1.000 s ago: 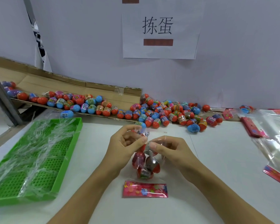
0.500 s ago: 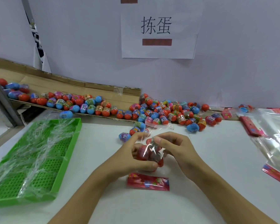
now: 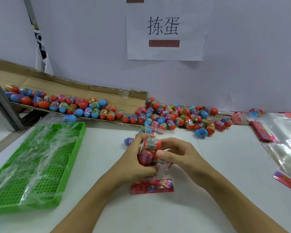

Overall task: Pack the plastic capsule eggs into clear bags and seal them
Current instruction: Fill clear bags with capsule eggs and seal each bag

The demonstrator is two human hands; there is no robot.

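The table [image 3: 225,165] is white and runs up to a wall with a paper sign [image 3: 165,34] on it. At the back left a cardboard flat [image 3: 91,93] slopes down, with a long row of red and blue eggs [image 3: 71,105] along its lower edge; the row spills into a loose pile [image 3: 173,116] on the table by the wall. Near left sits a green tray [image 3: 71,148] with crumpled clear film over it. Along the right edge lie clear bags [image 3: 286,145] with red header cards.

In the middle, both hands hold one bag [image 3: 163,167] with several red eggs inside; its red card [image 3: 152,186] lies flat on the table just under the hands. The left hand [image 3: 134,163] curls round the bag's left side, fingers over the top and thumb below. The right hand [image 3: 180,155] has its grip pinched on the bag's right side, thumb pressed against the film beside the eggs. The top egg [image 3: 152,144] shows between the two hands. One blue egg [image 3: 128,141] lies loose just behind the left fingers.

Compared with half a second ago, the hands are closer around the bundle, the right thumb now across its front, and the card lies a little nearer the wrists.
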